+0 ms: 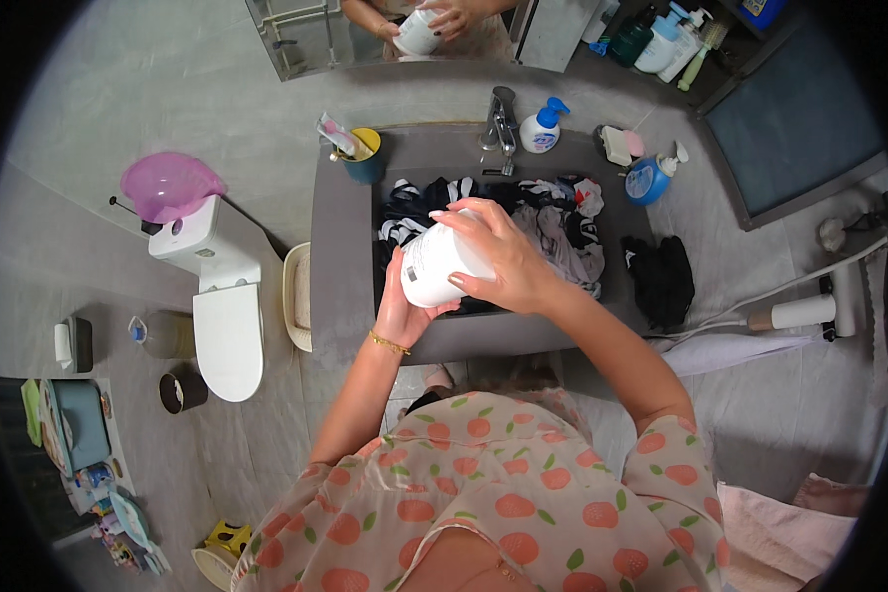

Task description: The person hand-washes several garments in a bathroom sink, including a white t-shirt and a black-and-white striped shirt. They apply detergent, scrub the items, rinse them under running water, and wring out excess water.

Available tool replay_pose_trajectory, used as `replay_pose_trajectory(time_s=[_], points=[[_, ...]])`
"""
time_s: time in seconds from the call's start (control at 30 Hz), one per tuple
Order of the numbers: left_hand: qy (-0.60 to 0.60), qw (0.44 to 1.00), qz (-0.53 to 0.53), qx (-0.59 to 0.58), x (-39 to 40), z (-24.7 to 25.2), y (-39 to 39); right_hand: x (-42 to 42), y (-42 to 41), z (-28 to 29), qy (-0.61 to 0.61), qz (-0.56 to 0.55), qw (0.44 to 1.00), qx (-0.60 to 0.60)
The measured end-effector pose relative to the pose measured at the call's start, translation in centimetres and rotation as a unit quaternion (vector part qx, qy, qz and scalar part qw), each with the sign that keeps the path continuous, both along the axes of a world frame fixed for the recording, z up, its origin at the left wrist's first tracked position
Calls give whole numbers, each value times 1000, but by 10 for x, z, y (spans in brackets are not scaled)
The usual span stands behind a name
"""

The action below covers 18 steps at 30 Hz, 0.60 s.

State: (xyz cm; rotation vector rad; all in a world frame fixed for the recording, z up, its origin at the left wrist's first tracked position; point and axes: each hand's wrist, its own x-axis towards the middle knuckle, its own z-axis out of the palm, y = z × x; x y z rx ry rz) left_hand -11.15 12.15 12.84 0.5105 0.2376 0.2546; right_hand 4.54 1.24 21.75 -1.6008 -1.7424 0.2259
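A white cylindrical container [435, 268] with print on its side is tilted above the sink. My left hand [414, 307] supports it from the left and underneath. My right hand [499, 255] lies over its upper right end, fingers spread across it; whether that end has a lid is hidden. Below the container, the dark grey sink basin [451, 325] is filled with crumpled clothes [555, 233], mostly black, white and greyish. The faucet [499, 122] stands behind them. The mirror [325, 37] also reflects both hands on the container.
A blue-capped pump bottle [540, 132], soap bars [621, 146] and a blue pump bottle [647, 181] line the counter's back and right. A toothbrush cup [365, 159] stands at the left. Black cloth [660, 281] lies on the right side. A toilet [227, 333] is further left.
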Motion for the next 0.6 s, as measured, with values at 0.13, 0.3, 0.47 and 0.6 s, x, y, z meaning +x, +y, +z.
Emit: replay_pose_trajectory(time_s=[0.13,0.3,0.47,0.6], points=[[32,987,129,91,2,0,-3,-3,15,-10,50,-36,996,66],[13,993,97,70,-3,20,9,-3,17,-11,40,-32,992,114],[92,991,-69,-62,-4,23,17,-3,18,2,4,29,991,132],[53,957,164,234,9,-1,6,0,29,-18,284,-104,948,96]])
